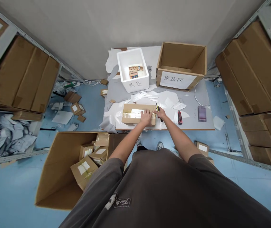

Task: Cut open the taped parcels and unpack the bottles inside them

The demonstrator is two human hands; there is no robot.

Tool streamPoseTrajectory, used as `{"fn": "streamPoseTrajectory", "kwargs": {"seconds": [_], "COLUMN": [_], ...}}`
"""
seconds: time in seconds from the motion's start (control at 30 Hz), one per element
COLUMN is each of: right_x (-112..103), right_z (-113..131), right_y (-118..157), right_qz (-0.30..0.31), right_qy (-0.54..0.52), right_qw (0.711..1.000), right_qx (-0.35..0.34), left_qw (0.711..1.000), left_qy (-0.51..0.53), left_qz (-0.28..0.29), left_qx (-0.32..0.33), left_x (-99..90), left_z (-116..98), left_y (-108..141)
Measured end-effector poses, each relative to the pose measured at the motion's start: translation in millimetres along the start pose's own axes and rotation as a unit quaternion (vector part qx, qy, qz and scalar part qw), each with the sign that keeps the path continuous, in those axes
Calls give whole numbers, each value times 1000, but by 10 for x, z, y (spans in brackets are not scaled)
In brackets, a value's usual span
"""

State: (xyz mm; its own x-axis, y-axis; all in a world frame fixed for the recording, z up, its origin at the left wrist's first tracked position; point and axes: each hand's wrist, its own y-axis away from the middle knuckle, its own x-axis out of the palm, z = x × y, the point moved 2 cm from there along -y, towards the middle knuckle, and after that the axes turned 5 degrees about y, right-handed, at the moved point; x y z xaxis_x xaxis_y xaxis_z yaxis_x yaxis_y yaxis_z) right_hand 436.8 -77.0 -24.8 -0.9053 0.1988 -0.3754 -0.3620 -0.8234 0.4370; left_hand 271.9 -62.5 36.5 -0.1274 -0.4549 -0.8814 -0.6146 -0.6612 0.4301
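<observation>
A taped cardboard box (129, 116) with a white label lies on the paper-strewn table. My left hand (146, 117) rests on its top, fingers spread over the tape, gripping nothing. At the box's right end, my right hand (160, 114) is closed around a yellow and black utility knife (158, 108). The knife's tip is too small to make out, so I cannot tell whether it touches the tape. To the right of that hand lies a red and black tool (179, 117), its kind unclear.
Behind stand a white foam box (135, 85) holding small packets and a large open carton (181, 87) with a handwritten sign. A purple item (202, 114) lies at the table's right. A deep carton (61, 171) of parcels stands at my left. Shelves with cartons (256, 69) flank both sides.
</observation>
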Motion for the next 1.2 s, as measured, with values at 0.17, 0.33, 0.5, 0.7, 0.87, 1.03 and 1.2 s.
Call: {"fn": "streamPoseTrajectory", "kwargs": {"seconds": [0.17,0.33,0.5,0.7,0.87,1.03,1.2], "right_x": [-258,-439,-474,-461,-458,-677,-760], "right_z": [-199,-261,-122,-115,-211,-411,-480], "right_y": [331,417,313,445,593,683,694], "right_qz": [91,150,147,261,260,226,188], "right_qy": [-67,141,309,278,205,184,169], "right_qw": [993,975,929,922,943,956,967], "right_qx": [40,-87,-142,-69,-15,-18,-18], "left_qw": [1000,1000,1000,999,998,992,995], "left_qy": [27,10,-3,16,56,117,93], "left_qz": [-11,6,15,28,35,-52,-34], "left_qx": [4,4,-2,-18,-10,-10,-20], "left_x": [53,66,68,41,-13,-156,-195], "left_z": [86,85,88,64,120,368,508], "left_y": [144,66,37,-21,-7,-57,-372]}}
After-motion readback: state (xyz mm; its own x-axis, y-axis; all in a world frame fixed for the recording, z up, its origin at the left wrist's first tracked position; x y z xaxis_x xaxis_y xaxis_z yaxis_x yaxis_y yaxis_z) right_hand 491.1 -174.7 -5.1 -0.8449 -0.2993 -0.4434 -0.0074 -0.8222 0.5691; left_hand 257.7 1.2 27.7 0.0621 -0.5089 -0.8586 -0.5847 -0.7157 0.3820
